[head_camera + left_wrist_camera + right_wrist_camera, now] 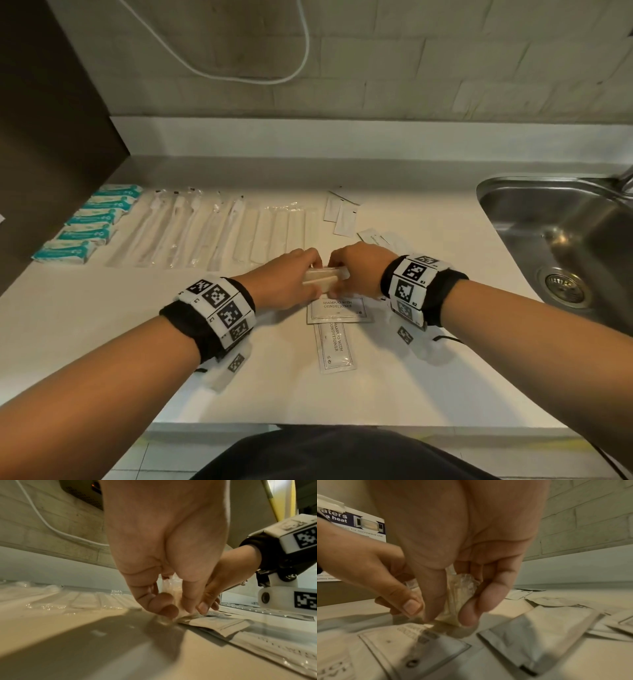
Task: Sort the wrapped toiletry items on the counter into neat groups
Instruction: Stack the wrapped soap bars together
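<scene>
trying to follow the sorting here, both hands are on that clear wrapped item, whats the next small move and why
Probably lift the clear-wrapped item off the shampoo sachets and lay it beside the row of similar wrapped pieces behind. The left hand and right hand both pinch it, and that row has room at its right end.

I stand at a pale counter with a steel sink at my far right. Beyond it rises a grey brick wall (a white cable loops down it). A dark cabinet stands left; tiled floor below.
</scene>
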`<state>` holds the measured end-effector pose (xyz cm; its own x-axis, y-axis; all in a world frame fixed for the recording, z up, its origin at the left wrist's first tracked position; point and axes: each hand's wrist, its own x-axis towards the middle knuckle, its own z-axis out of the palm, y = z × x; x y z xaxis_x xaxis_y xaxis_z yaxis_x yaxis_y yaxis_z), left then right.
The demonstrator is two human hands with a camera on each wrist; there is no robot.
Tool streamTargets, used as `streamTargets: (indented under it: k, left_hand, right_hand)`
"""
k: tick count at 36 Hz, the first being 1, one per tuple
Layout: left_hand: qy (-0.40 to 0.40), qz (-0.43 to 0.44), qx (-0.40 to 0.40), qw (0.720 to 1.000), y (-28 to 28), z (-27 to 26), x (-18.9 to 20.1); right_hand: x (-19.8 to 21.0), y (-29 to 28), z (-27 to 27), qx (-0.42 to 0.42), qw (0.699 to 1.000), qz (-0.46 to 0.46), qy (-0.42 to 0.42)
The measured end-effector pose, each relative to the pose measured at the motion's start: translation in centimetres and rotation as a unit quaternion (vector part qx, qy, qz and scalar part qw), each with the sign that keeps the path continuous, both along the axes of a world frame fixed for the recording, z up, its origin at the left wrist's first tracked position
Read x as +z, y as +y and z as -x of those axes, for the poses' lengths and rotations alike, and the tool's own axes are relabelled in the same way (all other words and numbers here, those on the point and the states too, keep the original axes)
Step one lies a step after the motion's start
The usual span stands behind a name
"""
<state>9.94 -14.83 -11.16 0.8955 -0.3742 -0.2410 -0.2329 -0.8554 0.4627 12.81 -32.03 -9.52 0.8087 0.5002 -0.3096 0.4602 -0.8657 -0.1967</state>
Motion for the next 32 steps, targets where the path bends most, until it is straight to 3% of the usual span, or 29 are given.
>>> streamTargets:
  k: [6,15,32]
  left_hand:
    - [-0.03,-0.026,-0.011,0.999,0.2,0.1,0.1]
    - [-0.016,-0.089,-0.025,0.996,-0.8,0.3,-1.1]
    - [0.043,-0.03,0.001,0.999,-0.7,0.4,-1.0]
  right_hand:
    - [-0.2,0.0,0.0,0.013,1.0,-0.01,0.012]
    - [-1.1,-0.2,0.6,0.004,0.999,-0.041,0.035]
    - [-1.4,-0.1,0.8,0.024,1.0,-0.01,0.015]
